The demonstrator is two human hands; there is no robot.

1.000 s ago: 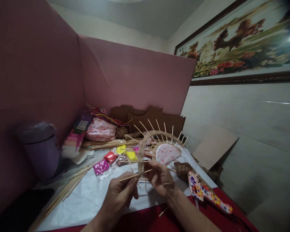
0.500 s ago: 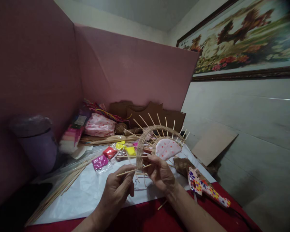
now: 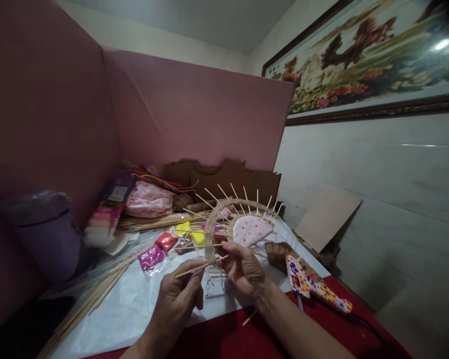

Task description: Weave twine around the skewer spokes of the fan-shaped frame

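Note:
A fan-like frame is held up over the table: a twine-wrapped arch (image 3: 210,232) with thin wooden sticks radiating through it. Within the arch sits a half-round pad (image 3: 252,230) in pink dotted cloth. My left hand (image 3: 181,299) is closed, pinching a thin wooden stick (image 3: 190,272) that crosses the arch's lower left end. My right hand (image 3: 244,269) grips the frame by its lower inner side, thumb and fingers closed near the stick's other end. The fingers partly hide where that stick joins the frame.
A flower-patterned glue gun (image 3: 316,286) lies at the right on the red cloth (image 3: 224,334). Coloured clay packets (image 3: 167,241) lie behind my left hand. Loose sticks (image 3: 93,299) line the left edge. Brown cardboard (image 3: 232,179) stands at the back; a purple bin (image 3: 47,239) is far left.
The camera view has shifted slightly, so the scene sits a little further left. Both hands keep their hold on the stick and the frame, with hardly any movement.

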